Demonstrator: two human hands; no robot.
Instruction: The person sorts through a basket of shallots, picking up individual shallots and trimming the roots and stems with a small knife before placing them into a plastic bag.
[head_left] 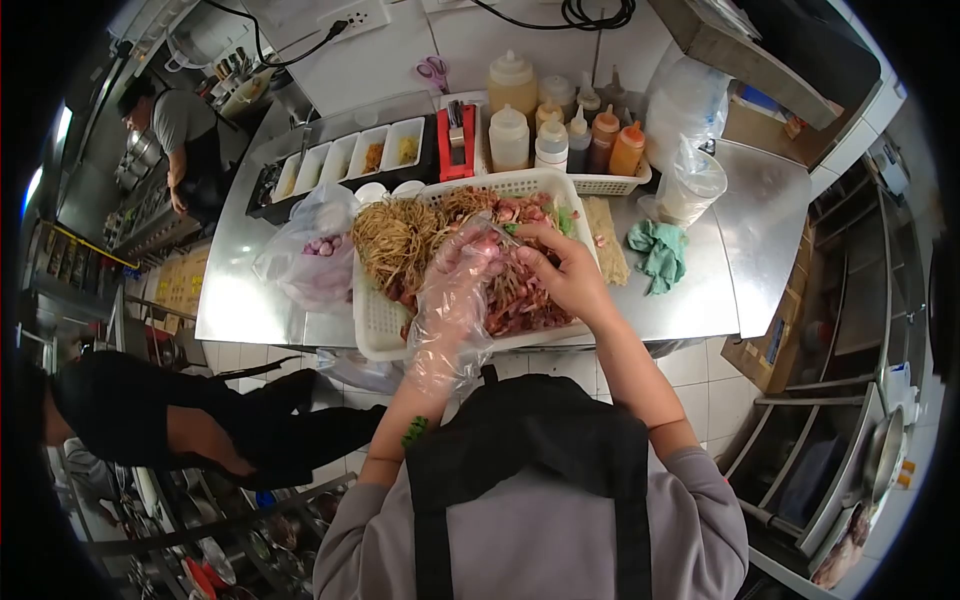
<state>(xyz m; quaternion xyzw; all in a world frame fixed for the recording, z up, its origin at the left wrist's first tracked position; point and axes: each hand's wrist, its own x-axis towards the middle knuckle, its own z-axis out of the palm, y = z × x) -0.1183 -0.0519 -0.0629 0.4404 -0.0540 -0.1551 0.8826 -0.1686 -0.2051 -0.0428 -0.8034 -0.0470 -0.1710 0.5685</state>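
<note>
My left hand [462, 258], in a loose clear plastic glove, is closed round a small pinkish shallot [488, 246]. Close against it, my bare right hand [572, 278] has thumb and index finger pinched on a small green-handled tool [511, 229], probably a paring knife; its blade is mostly hidden. Both hands work over a white perforated basket [378, 325]. Inside it, a heap of dry, stringy roots [395, 245] lies at the left, with reddish shallot skins and stems [535, 295] under and beside my hands.
A plastic bag of shallots [325, 245] lies left of the basket. Behind stand a condiment tray [372, 155], a red holder [457, 140] and several squeeze bottles [509, 138]. A green cloth [657, 255] lies right. Two people [185, 130] are at the left, one close beside me.
</note>
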